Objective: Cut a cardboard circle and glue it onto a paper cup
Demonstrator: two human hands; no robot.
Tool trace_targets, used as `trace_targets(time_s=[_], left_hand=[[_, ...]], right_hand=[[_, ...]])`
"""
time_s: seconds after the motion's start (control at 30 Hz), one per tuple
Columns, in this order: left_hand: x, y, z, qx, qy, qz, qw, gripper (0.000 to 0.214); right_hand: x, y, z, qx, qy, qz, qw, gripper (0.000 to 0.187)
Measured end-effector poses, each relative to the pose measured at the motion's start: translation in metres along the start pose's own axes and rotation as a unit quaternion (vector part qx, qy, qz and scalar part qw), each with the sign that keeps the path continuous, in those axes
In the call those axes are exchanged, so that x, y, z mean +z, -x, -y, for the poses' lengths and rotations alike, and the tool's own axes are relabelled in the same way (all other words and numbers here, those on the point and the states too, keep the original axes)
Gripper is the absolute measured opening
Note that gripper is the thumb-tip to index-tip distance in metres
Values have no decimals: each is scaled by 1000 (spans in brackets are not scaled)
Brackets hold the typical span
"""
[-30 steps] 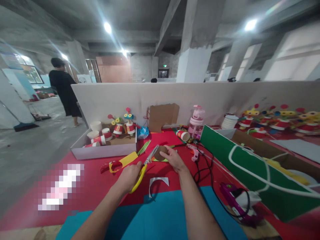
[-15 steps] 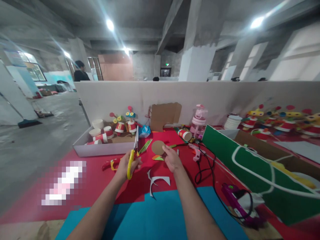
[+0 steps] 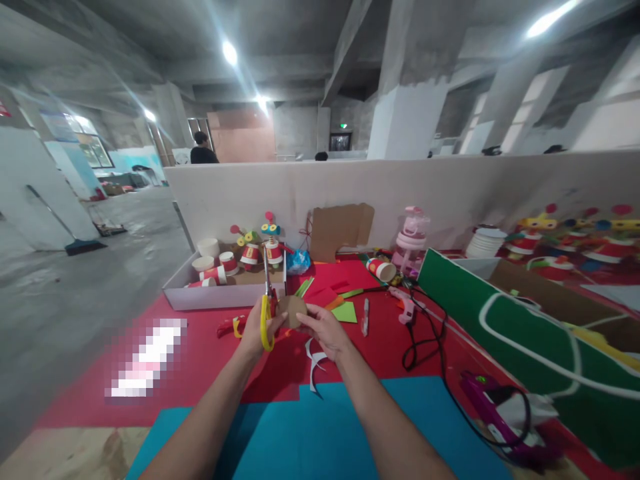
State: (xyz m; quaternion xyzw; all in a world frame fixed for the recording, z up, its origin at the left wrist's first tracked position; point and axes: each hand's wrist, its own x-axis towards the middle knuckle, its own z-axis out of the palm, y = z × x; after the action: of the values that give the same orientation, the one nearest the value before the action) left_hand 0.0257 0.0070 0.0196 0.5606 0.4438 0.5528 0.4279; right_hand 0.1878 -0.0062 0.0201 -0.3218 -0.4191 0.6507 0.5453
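My left hand [image 3: 253, 335] is closed round a pair of scissors [image 3: 265, 325] with yellow handles, their blades pointing up and away from me. Its thumb also meets the left edge of a round brown cardboard disc [image 3: 291, 310]. On the disc's right side, the fingers of my right hand [image 3: 326, 332] pinch it. Curved white paper offcuts [image 3: 315, 363] lie on the red tabletop below my right hand. Just beyond the hands are a light-green paper piece [image 3: 345, 312] and a capped pen or cutter [image 3: 365, 317], too small to tell which.
A white box [image 3: 225, 297] with paper cups and cup figures stands back left. To the right are a pink glue gun [image 3: 404, 303] with a black cable, a green box [image 3: 505, 347] and a purple tool [image 3: 500, 420]. Blue sheets [image 3: 300, 440] cover the near edge.
My hands have come together, the right one moving left with the disc until my left thumb meets it. The view has turned slightly left, uncovering the green paper and the pen-like item.
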Motion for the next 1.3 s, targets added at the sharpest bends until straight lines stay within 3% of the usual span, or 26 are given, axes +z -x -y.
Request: trace_targets(time_s=[0.2, 0.37, 0.47, 0.57, 0.63, 0.73, 0.83, 1.3], left_hand=[[-1, 1, 0, 3, -38, 31, 999, 35], [4, 1, 4, 39, -67, 17, 997, 33], [4, 4, 2, 67, -116, 63, 989, 28], [1, 11, -7, 109, -224, 131, 960, 19], [-2, 15, -16, 122, -336, 166, 919, 19], [-5, 19, -24, 104, -483, 211, 843, 22], [-4, 19, -26, 100, -548, 233, 797, 25], [-6, 17, -34, 88, -597, 242, 760, 21]], right_hand=[[-5, 0, 11, -18, -18, -61, 998, 40], [8, -3, -4, -27, -46, -69, 996, 42], [9, -5, -9, -53, -40, -104, 992, 42], [-5, -8, 1, -103, 1, -174, 979, 36], [-18, -8, 13, -132, 45, -209, 968, 35], [-34, -7, 28, -151, 90, -225, 958, 33], [-42, -5, 35, -149, 115, -217, 958, 33], [-54, -3, 38, -126, 191, -151, 962, 34]])
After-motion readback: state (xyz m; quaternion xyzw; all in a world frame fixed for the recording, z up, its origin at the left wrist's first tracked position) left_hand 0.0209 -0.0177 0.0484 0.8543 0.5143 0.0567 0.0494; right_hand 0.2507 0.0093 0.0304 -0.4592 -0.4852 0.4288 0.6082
